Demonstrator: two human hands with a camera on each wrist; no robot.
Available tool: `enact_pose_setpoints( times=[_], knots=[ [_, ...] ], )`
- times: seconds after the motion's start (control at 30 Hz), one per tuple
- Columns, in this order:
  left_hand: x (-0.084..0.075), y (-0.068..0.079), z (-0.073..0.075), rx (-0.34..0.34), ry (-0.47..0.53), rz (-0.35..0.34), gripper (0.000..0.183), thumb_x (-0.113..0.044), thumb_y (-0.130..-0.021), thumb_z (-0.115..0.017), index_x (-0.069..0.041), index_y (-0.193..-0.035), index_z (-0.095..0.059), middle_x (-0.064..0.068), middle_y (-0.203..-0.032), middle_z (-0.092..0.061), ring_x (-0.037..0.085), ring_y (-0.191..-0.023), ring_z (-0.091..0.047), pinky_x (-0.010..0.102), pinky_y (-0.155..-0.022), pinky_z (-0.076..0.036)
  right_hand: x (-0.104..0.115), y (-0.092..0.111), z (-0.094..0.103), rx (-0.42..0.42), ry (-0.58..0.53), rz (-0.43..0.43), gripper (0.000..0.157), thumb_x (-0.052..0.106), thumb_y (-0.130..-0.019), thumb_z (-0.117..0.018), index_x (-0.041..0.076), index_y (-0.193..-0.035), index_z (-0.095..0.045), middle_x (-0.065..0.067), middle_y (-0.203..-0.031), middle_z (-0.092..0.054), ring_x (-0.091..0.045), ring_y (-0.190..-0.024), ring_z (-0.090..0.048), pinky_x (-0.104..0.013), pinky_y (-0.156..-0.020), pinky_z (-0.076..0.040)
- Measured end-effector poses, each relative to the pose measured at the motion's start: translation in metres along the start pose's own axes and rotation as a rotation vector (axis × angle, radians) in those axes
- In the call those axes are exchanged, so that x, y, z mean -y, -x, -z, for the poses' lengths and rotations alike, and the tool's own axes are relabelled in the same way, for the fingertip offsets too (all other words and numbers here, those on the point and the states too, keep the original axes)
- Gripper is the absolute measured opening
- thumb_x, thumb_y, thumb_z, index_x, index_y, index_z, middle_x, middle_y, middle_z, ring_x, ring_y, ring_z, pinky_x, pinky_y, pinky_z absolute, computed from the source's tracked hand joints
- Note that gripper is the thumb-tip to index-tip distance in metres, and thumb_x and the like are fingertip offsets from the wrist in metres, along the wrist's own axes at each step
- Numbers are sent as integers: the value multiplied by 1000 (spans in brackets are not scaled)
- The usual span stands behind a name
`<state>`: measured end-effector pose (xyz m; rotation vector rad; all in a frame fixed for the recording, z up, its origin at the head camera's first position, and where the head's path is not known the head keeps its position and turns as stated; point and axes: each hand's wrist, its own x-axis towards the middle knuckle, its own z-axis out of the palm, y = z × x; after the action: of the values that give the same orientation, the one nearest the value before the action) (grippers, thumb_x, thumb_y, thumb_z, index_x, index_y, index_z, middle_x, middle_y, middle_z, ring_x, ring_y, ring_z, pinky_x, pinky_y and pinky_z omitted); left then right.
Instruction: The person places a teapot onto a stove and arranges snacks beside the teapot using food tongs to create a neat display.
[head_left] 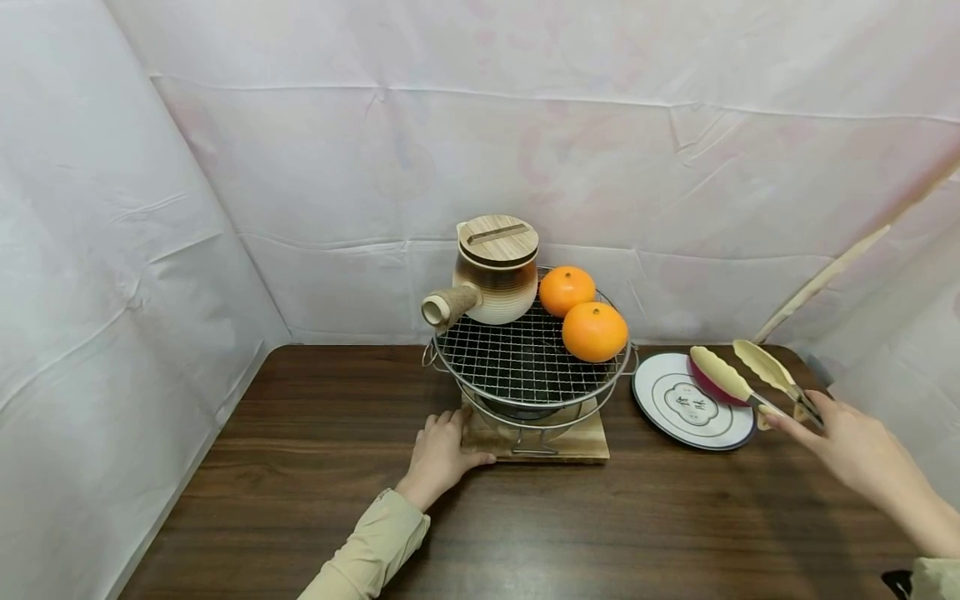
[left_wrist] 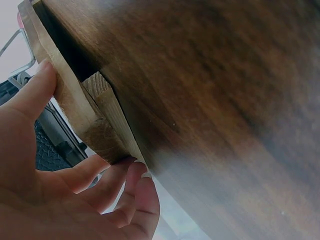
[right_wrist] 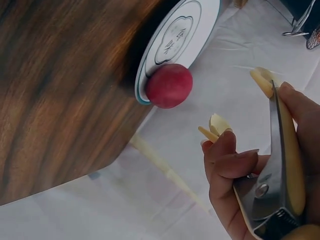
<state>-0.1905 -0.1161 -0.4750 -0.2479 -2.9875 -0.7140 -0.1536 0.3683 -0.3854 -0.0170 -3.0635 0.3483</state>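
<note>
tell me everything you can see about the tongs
The tongs have cream, scalloped tips, silvery metal-looking arms joined by a rivet, and cream strips along the handle. The right hand holds them with their tips spread, pointing away from the person, near the plate. In the right wrist view they look apart from the round red thing there; only the hand visibly touches them.

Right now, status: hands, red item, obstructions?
Left hand grips wooden board. Right hand holds yellow-tipped tongs, tips apart. Red item on plate. No obstruction visible between tongs and item.
</note>
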Motion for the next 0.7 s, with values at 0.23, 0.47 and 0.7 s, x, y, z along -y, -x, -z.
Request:
enact_pose_setpoints(
  times=[0.23,0.47,0.7],
  knots=[
    [0,0,0,-3,2,-5,89,-50,-65,-83,-8,-137,-52,16,-120,-64,34,-108,-55,51,-87,-46,-5,1,-1,35,0,-10,72,56,-94,-50,-6,-131,-44,-41,-113,-53,-66,-99,-49,-68,-65,-40],
    [0,0,-1,-1,-2,-6,89,-50,-65,-84,-7,-137,-52,16,-120,-64,34,-108,-55,50,-87,-46,-14,-2,-5,81,1,-8,76,55,-95,-48,-11,-132,-42,-43,-115,-51,-66,-97,-51,-66,-61,-41],
    [0,0,-1,2,-15,-5,89,-51,-64,-83,-7,-136,-53,15,-119,-64,33,-109,-55,50,-86,-46,-16,-2,-9,104,20,-22,81,57,-95,-47,-16,-129,-42,-42,-111,-54,-65,-97,-52,-65,-62,-42]
  ],
)
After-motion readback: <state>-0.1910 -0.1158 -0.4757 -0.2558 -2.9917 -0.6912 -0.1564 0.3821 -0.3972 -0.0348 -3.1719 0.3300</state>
